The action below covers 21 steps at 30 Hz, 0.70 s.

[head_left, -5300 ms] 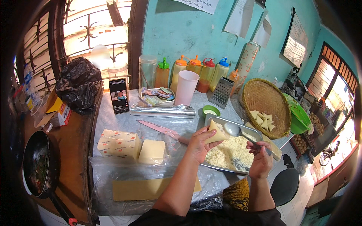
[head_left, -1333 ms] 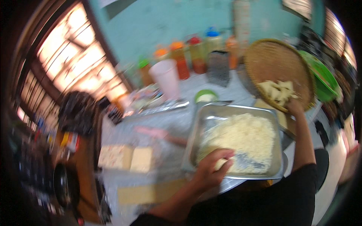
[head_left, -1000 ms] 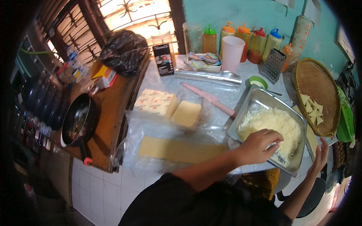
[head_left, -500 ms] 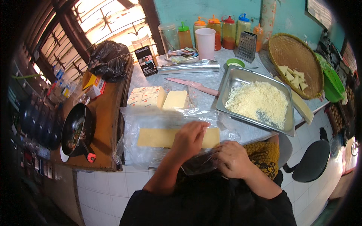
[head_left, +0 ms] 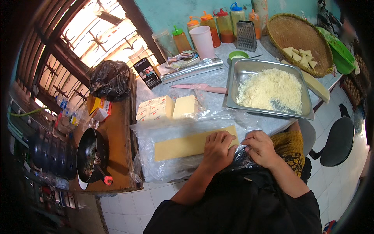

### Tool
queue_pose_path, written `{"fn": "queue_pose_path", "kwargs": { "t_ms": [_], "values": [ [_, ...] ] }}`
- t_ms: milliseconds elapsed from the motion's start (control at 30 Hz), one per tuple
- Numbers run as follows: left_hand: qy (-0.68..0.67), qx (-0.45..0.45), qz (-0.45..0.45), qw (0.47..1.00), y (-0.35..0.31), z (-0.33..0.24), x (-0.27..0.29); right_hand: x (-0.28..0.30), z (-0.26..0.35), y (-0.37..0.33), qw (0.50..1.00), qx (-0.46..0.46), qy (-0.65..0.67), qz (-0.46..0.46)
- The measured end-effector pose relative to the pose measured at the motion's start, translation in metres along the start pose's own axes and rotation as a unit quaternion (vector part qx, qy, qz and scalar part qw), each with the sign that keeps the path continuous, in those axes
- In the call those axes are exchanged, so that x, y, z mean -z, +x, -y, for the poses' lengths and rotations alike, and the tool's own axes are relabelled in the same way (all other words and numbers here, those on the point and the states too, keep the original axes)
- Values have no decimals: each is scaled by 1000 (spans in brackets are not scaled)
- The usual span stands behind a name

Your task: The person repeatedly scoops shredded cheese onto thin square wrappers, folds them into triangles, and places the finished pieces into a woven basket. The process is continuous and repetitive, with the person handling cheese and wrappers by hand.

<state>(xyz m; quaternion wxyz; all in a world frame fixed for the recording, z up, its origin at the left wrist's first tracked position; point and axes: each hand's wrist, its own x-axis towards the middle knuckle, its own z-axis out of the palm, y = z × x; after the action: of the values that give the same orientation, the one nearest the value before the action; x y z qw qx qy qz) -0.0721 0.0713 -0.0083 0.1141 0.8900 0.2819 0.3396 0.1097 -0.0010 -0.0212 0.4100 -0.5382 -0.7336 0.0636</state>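
A long flat strip of pale yellow dough (head_left: 179,145) lies on a clear plastic sheet (head_left: 143,137) at the table's near edge. My left hand (head_left: 219,149) rests over the strip's right end, its fingers bent and bunched against the dough. Close beside it, my right hand (head_left: 260,148) is closed, thumb and fingers pinching at the crumpled plastic just past the dough's end. The fingertips of both hands are partly hidden. Behind the strip stand a wrapped block of cheese (head_left: 155,109) and a bare cut block (head_left: 185,107).
A steel tray (head_left: 230,93) of grated white shreds stands at the right, near a box grater (head_left: 247,36) and a woven basket (head_left: 280,27) with pale triangles. A pink knife (head_left: 200,88), foil roll (head_left: 193,71) and phone (head_left: 147,73) lie behind. A black wok (head_left: 92,156) sits left.
My left hand has moved right and down onto the dough's end. My right hand has come up beside it. The view has turned, so the strip now appears tilted.
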Motion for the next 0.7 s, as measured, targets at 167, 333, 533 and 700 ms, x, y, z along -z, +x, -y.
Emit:
{"fn": "queue_pose_path", "kwargs": {
  "t_ms": [167,333,533,700],
  "values": [
    [1,-5,-9,1000,-2,2,-3,-1,1,-2,1000,-11,-8,-3],
    [-15,4,-10,1000,-1,3,-3,-4,6,-2,999,-15,-27,-12],
    [5,-3,0,1000,-1,2,-4,-5,10,-4,999,-15,-39,-21],
    [9,-3,6,1000,-2,6,-8,-5,6,-7,1000,-18,-22,-9]
  ]
}}
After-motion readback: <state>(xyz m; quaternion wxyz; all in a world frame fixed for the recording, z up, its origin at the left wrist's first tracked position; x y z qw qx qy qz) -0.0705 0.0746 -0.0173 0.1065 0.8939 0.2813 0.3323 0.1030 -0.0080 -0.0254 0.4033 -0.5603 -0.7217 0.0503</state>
